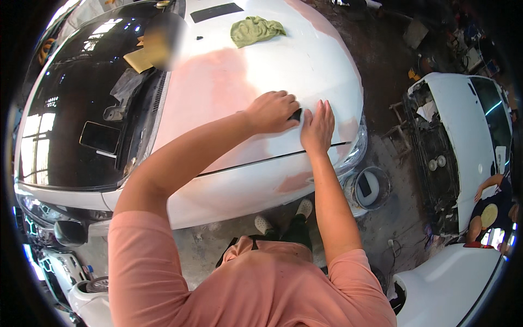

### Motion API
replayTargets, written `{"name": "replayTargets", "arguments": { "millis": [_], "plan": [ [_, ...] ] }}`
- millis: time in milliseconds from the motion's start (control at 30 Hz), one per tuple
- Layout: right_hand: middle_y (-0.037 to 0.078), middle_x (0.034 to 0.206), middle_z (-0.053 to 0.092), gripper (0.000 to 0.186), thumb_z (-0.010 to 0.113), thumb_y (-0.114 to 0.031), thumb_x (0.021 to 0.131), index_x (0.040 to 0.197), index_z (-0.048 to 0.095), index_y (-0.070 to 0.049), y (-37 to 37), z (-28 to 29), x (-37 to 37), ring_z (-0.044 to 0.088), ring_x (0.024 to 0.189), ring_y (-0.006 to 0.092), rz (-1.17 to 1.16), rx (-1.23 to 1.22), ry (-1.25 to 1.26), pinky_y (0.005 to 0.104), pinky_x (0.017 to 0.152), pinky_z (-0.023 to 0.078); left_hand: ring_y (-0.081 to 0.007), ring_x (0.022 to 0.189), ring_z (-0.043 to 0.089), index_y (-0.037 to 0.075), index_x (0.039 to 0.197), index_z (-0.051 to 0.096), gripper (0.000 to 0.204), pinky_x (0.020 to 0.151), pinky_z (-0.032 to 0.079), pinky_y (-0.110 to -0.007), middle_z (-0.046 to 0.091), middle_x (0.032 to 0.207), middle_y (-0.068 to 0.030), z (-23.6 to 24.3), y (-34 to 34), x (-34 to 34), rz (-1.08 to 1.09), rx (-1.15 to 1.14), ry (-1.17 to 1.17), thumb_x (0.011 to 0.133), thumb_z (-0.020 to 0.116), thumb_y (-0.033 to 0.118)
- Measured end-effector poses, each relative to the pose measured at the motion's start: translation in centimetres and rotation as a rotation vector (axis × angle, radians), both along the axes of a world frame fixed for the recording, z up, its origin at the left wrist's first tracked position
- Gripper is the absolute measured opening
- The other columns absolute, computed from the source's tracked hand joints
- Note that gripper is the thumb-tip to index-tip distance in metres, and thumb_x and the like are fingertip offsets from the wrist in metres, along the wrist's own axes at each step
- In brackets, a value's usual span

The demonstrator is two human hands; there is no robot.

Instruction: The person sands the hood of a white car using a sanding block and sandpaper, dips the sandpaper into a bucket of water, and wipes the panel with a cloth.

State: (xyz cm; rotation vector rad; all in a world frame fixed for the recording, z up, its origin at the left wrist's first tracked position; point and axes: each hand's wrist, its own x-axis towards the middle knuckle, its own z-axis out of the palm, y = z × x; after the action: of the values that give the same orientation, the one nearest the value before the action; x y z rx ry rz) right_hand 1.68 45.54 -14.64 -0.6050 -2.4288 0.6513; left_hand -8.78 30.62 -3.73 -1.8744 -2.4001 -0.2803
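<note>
A white car hood [297, 60] with pinkish, sanded-looking filler patches [210, 82] lies under both my hands. My left hand [272, 111] presses on the hood with bent fingers, closed on a small black pad [296, 115], which looks like a sanding pad or folded sandpaper and is mostly hidden. Just right of it, my right hand [317, 128] lies flat on the paint, fingers stretched out and holding nothing. Farther up the hood are a crumpled green cloth [256, 31] and a dark sheet [217, 12] resembling sandpaper.
A smartphone [99, 136] rests on the windshield [60, 109], near yellowish sheets [139, 60]. By the front bumper stands a clear bucket [381, 188]. To the right are a partly stripped white car [460, 125], another person [493, 210] and a white car panel [447, 283].
</note>
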Motion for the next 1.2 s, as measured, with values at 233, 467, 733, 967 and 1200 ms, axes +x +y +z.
{"name": "replayTargets", "arguments": {
  "millis": [233, 467, 733, 967, 1200],
  "plan": [
    [0.028, 0.162, 0.042, 0.062, 0.053, -0.035, 0.108, 0.153, 0.044, 0.007, 1.7, -0.3, -0.1, 0.038, 0.152, 0.0427, 0.004, -0.027, 0.036, 0.0538, 0.127, 0.026, -0.0407, 0.101, 0.069, 0.001, 0.111, 0.071, 0.040, 0.088, 0.055, -0.047, 0.072, 0.109, -0.0220, 10.3, 0.2, 1.3, 0.289, 0.502, -0.249, 0.095, 0.075, 0.038],
    [0.032, 0.164, 0.038, 0.070, 0.054, -0.039, 0.108, 0.155, 0.040, 0.011, -9.1, 1.2, 3.6, 0.033, 0.154, 0.0482, 0.510, 0.160, 0.151, 0.0575, 0.128, 0.024, -0.0113, 0.081, 0.058, -0.002, 0.110, 0.068, 0.029, 0.072, 0.048, -0.030, 0.065, 0.090, -0.0036, 9.8, -20.2, 6.3, 0.756, 1.188, -0.662, 0.102, 0.071, 0.026],
    [0.031, 0.168, 0.032, 0.082, 0.057, -0.048, 0.105, 0.158, 0.034, 0.011, -28.1, 8.8, 4.7, 0.026, 0.160, 0.0407, 1.050, 0.372, 0.102, 0.0504, 0.132, 0.018, -0.0033, 0.088, 0.058, 0.004, 0.119, 0.068, 0.021, 0.076, 0.047, -0.021, 0.066, 0.103, 0.0035, 7.1, -28.4, 12.5, 0.719, 1.600, -0.911, 0.109, 0.063, 0.022],
    [0.027, 0.170, 0.030, 0.082, 0.056, -0.048, 0.106, 0.161, 0.032, 0.007, -21.5, 7.7, 5.1, 0.025, 0.160, 0.0412, 1.042, 0.357, -0.007, 0.0509, 0.132, 0.020, -0.0054, 0.093, 0.058, 0.001, 0.122, 0.066, 0.023, 0.084, 0.047, -0.022, 0.066, 0.104, 0.0009, 3.8, -29.3, 17.0, 0.786, 1.567, -1.065, 0.107, 0.062, 0.019],
    [0.026, 0.174, 0.022, 0.082, 0.048, -0.052, 0.109, 0.165, 0.025, 0.004, -14.5, 5.2, 3.9, 0.022, 0.162, 0.0396, 0.818, 0.330, -0.050, 0.0499, 0.132, 0.018, -0.0075, 0.092, 0.059, 0.000, 0.122, 0.066, 0.024, 0.085, 0.048, -0.024, 0.066, 0.105, -0.0005, 0.9, -31.1, 18.9, 0.852, 1.445, -1.139, 0.104, 0.063, 0.017]
  ]
}}
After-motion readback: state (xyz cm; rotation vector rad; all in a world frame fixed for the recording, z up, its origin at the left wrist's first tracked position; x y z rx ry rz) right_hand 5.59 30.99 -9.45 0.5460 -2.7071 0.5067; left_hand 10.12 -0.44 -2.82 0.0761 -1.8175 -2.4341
